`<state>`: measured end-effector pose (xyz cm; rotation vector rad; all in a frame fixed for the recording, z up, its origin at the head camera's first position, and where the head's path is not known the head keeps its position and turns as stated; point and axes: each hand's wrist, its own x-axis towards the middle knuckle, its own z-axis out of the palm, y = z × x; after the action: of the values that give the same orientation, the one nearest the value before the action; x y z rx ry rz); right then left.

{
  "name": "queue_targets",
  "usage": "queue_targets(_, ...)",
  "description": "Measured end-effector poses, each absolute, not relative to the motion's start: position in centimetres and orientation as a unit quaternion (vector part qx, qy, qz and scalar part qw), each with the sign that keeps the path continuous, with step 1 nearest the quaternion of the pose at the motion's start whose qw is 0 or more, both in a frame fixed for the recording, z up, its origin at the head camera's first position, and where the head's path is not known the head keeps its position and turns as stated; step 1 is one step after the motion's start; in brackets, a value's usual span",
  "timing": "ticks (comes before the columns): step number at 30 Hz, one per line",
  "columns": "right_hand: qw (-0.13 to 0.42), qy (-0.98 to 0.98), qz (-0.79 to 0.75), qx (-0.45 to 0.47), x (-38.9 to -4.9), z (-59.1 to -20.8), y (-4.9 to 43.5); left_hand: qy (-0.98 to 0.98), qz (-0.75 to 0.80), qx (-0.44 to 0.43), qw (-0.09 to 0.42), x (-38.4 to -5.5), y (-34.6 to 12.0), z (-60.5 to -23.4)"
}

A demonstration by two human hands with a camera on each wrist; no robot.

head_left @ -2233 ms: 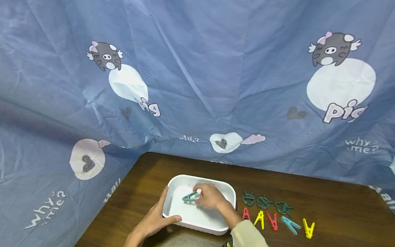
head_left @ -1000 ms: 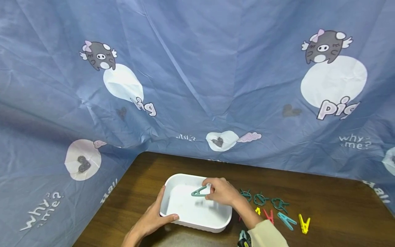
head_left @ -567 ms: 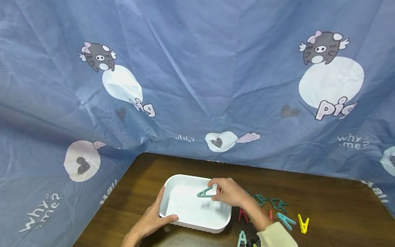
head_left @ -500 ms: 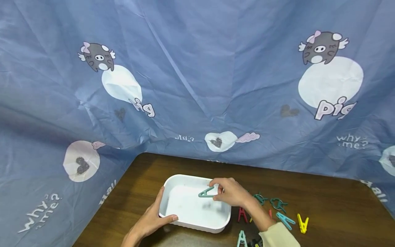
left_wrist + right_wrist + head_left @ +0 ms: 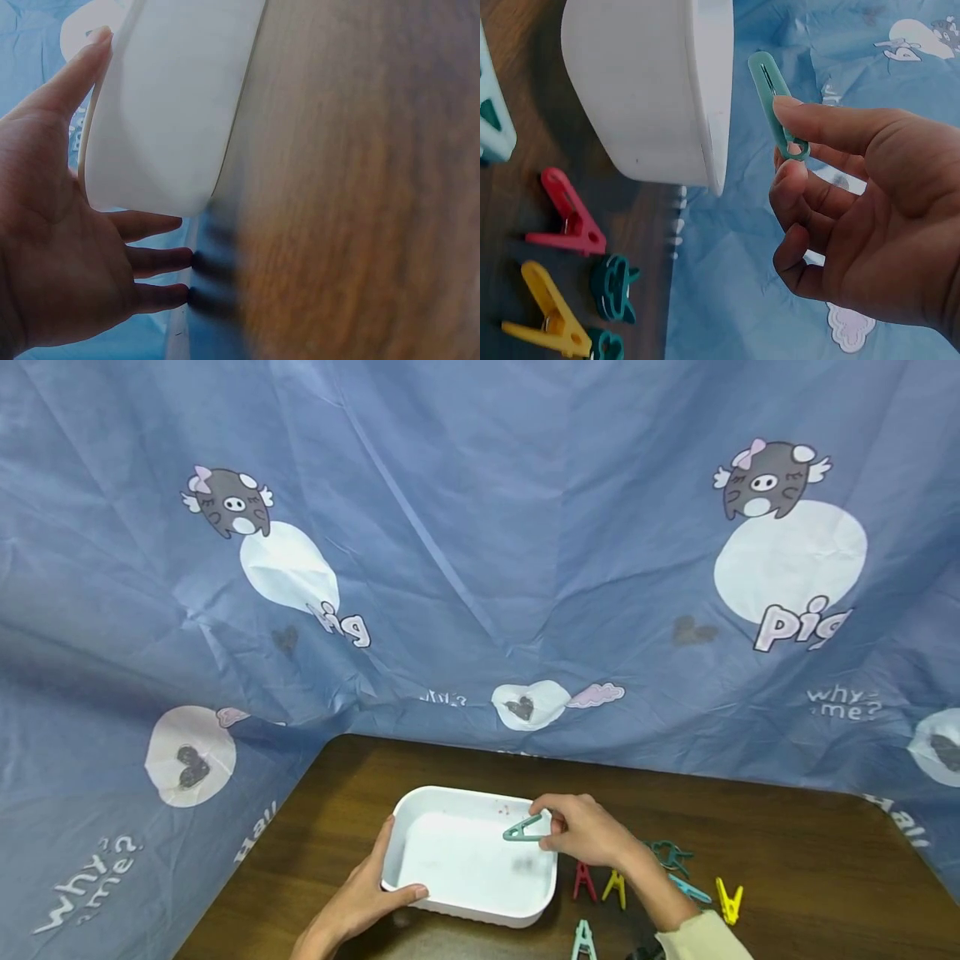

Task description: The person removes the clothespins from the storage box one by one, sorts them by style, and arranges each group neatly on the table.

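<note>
A white plastic tub (image 5: pixel 472 868) stands on the table. My left hand (image 5: pixel 362 893) rests against its left near corner in the head view, thumb on the near rim and fingers along the left side. Seen from the left wrist, that hand (image 5: pixel 67 225) has straight, spread fingers beside the tub wall (image 5: pixel 165 105). My right hand (image 5: pixel 588 831) pinches a green clothespin (image 5: pixel 517 832) above the tub's right end. The right wrist view shows the clothespin (image 5: pixel 763 79) between thumb and fingers of the right hand (image 5: pixel 877 210), apart from the tub.
Right of the tub lie a red clothespin (image 5: pixel 584 882), yellow clothespins (image 5: pixel 615 889) (image 5: pixel 729 900), a blue clothespin (image 5: pixel 690 889) and a dark green clip (image 5: pixel 670 855). A mint clothespin (image 5: pixel 582 941) lies nearer. A blue printed cloth (image 5: pixel 465 527) hangs behind the wooden table (image 5: pixel 300 868).
The right hand has lifted the green clothespin from the tub's middle and carried it rightward, over the tub's right end. The left hand stays at the corner; the head view has shifted slightly.
</note>
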<state>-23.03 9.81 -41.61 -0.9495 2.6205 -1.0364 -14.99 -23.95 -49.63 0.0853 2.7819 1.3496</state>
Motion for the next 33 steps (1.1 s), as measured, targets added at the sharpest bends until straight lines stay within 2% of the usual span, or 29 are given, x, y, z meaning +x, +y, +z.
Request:
queue_targets(17,0.069,0.872,-0.372,-0.312,-22.3,-42.0,14.4,0.900,0.434,0.024,0.024,-14.9,-23.9,-49.6)
queue_targets(33,0.103,0.869,-0.384,-0.294,-21.4,-43.3,18.7,0.897,0.440,0.022,0.031,-14.9,-23.8,-49.7)
